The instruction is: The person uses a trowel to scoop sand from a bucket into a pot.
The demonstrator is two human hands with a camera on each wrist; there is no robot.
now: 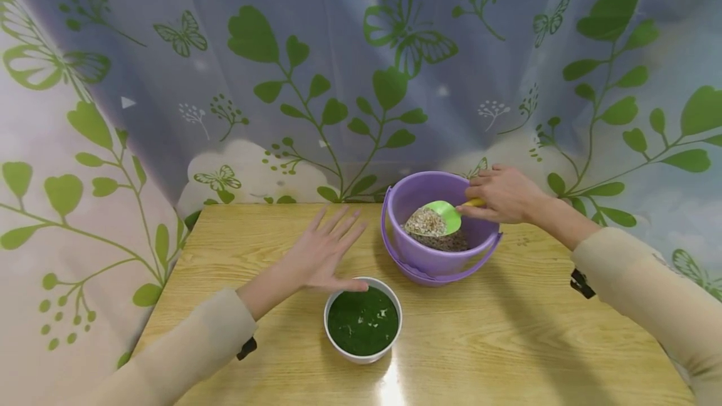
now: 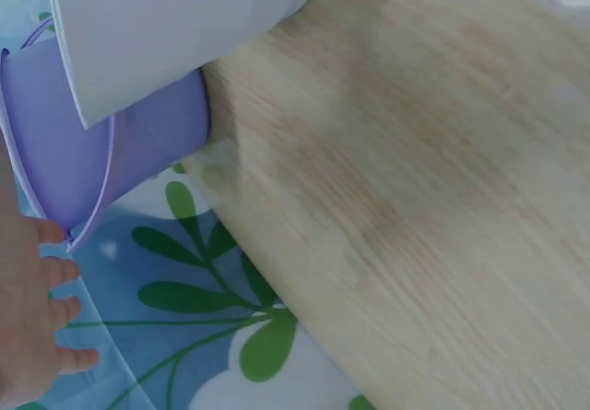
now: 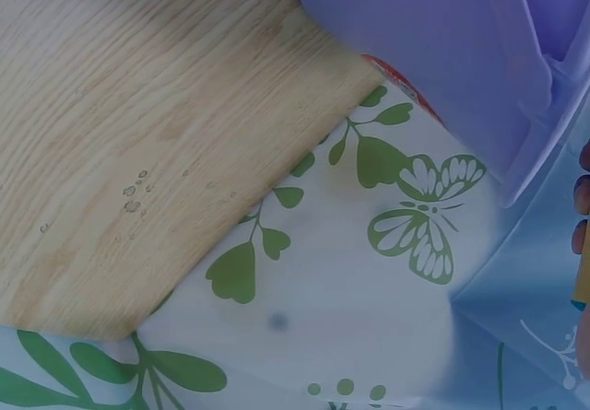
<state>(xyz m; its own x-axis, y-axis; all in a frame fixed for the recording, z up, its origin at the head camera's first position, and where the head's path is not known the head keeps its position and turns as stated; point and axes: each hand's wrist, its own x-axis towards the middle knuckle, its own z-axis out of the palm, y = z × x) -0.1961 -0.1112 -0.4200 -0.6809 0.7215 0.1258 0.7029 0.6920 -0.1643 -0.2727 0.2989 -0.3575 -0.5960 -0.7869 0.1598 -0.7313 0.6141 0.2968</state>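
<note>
A: How is the wooden table (image 1: pixel 468 356) set out?

B: The purple bucket (image 1: pixel 431 262) stands toward the far edge, its bail (image 1: pixel 482 260) lowered over the front. Nearer, to the bucket's left, sits the white tub (image 1: pixel 363 359), deep green inside with a few pale flecks (image 1: pixel 361 318). Whether that green is lining or filling, I honestly can't tell.

A: And the hands?

B: The left hand (image 1: pixel 329 254) is flat, fingers straight and spread, holding nothing. Its thumb lies across the tub's back rim; contact is unclear. The right hand (image 1: pixel 502 196), at the bucket's right rim, has its fingers curled round the yellow handle (image 1: pixel 475 202) of the green scoop (image 1: pixel 449 213).

A: So what makes a good scoopful here?

B: The blade is inside the mouth of the bucket, loaded with pale, grainy flakes (image 1: pixel 425 222), more of them lying below. The load sits toward the tip, so I'd hold the blade level or slightly nose-up, and let loose bits drop while it's over the bucket. Lift straight before any sideways move, clear of the rim. The free hand could steady the bucket if it rocks.
</note>
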